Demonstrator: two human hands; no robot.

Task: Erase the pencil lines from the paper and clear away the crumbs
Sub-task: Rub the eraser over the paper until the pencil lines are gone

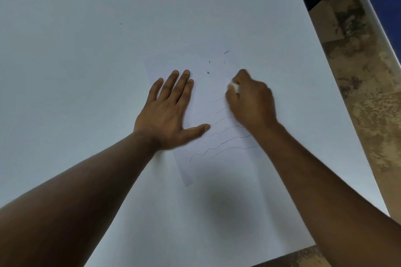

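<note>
The left hand (168, 112) lies flat, fingers straight, pressing the paper (208, 136) onto the white table (86, 28). The right hand (249, 102) has its grip clenched round a white eraser (234, 86) above the wavy pencil lines (221, 144). Dark crumbs (208, 72) lie on the paper's far part.

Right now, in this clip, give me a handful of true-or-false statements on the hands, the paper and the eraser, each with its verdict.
1. The left hand lies flat, fingers straight, on the white sheet of paper. True.
2. The right hand is empty. False: it grips a small white eraser.
3. Wavy grey pencil lines remain on the sheet. True.
4. The dark eraser crumbs lie nearer the person than the lines. False: they lie beyond them, towards the sheet's far end.
5. Both hands hold the eraser. False: only the right.
</note>
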